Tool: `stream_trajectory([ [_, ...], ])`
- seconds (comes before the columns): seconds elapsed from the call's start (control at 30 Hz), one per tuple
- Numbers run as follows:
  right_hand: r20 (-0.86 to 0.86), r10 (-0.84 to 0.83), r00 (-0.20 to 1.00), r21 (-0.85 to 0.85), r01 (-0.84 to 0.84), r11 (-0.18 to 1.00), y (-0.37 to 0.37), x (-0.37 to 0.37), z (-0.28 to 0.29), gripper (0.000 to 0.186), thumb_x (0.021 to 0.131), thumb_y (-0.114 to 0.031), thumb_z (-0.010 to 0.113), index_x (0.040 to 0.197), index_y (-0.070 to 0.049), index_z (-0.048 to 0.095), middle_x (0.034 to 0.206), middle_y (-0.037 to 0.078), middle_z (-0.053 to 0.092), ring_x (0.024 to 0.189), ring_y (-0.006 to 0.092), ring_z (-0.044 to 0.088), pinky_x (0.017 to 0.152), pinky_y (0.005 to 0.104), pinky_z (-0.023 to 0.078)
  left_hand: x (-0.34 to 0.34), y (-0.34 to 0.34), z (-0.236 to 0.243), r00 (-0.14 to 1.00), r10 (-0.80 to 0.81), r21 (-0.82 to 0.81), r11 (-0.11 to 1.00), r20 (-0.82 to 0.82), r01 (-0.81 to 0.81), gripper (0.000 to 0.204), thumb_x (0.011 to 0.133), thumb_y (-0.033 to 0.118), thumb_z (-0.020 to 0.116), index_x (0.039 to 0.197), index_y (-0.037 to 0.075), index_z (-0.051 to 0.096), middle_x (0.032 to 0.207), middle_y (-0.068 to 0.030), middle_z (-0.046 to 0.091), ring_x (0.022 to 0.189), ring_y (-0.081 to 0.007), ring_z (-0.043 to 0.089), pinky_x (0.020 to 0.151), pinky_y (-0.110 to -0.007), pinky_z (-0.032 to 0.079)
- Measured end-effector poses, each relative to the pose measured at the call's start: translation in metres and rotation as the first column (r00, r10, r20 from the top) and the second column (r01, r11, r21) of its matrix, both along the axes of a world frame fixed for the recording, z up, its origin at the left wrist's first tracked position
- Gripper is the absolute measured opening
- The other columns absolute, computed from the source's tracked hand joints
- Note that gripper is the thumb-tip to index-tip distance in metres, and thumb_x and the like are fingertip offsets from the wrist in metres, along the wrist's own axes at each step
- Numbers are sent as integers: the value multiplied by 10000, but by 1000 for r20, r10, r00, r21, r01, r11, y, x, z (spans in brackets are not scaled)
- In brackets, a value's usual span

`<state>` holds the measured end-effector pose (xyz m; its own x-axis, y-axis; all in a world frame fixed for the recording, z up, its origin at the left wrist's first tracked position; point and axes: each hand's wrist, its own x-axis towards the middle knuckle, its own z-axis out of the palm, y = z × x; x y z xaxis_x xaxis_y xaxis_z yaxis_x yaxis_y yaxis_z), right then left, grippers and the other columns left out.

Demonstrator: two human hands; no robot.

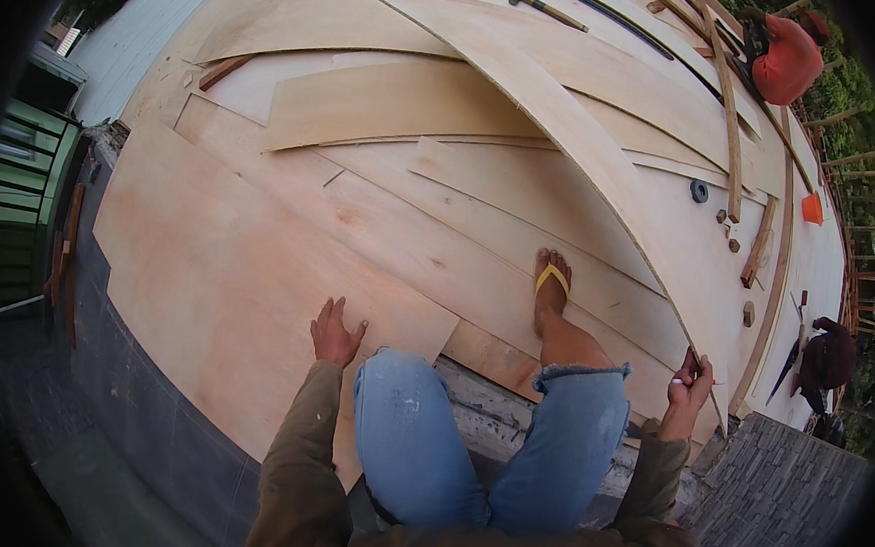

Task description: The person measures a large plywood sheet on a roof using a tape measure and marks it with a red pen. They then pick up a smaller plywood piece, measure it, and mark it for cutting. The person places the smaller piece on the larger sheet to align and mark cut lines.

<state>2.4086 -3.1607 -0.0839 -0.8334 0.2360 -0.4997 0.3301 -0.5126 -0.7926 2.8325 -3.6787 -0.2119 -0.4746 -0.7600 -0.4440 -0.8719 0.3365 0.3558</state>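
My left hand [336, 336] lies with spread fingers on a plywood sheet [213, 260] at the near left. At the near right, my right hand [691, 385] grips the end of a long, thin plywood strip [577, 122], which bows upward and reaches to the far side. A thin white pen-like stick [683, 382] also pokes out between those fingers. My foot in a yellow flip-flop [554, 277] stands on the boards between my hands.
More plywood pieces [388, 100] overlap beyond. A hammer [549, 10], a black roll [699, 191], wooden beams [732, 121] and an orange container [812, 208] lie farther off. Two people [786, 59] crouch at the right. Dark tiles [168, 412] edge the left.
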Motion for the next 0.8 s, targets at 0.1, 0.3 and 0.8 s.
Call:
stream_trajectory([
  [0.1,-20,-44,999,39,45,998,37,42,56,274,884,-85,626,1116,24,529,1096,181,661,1146,250,626,353,154,318,-106,-5,28,785,-255,-135,967,-564,217,637,835,315,727,1342,2,498,1311,-238,556,1206,-375,540,1022,-473,422],
  [0.3,-21,-110,994,90,112,990,82,127,76,345,893,-73,591,1208,30,497,1165,160,632,1163,288,617,340,154,310,-310,60,106,649,603,883,371,-463,286,990,808,529,746,1452,-79,302,1327,-335,492,1207,-451,526,977,-543,457],
  [0.8,-211,217,953,229,-168,959,20,172,104,307,924,-157,594,1186,-2,552,1147,172,650,629,42,445,386,158,288,-228,62,171,430,801,901,305,-417,308,409,951,124,560,1229,-153,443,1203,-236,564,1025,-344,641,875,-483,580],
])
